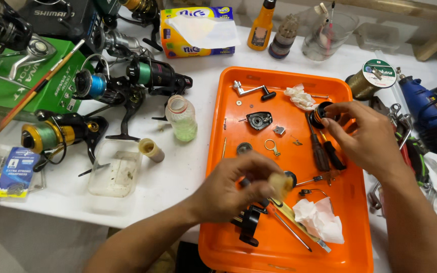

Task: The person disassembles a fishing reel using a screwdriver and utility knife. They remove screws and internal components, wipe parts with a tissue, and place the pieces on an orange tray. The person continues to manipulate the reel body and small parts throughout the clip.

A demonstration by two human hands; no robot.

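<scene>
Over the orange tray [233, 101], my right hand [367, 139] grips a small black and orange reel spool [324, 114] by its side. My left hand [233, 189] hovers over the tray's near half and pinches a pale yellowish piece [279, 184], blurred by motion. On the tray lie a reel handle [251, 91], a black side plate [259, 120], a small gear [244, 148], a wire ring [270, 145], two screwdrivers [324, 149], a black reel body [249, 225] and crumpled tissues [322, 217].
Several spinning reels [61, 132] and a green box [11, 86] crowd the white table at left. A small plastic bottle [181, 119], a clear tub [115, 172], a tissue box [198, 30], a line spool [373, 76] and a blue rotary tool [428, 111] stand around the tray.
</scene>
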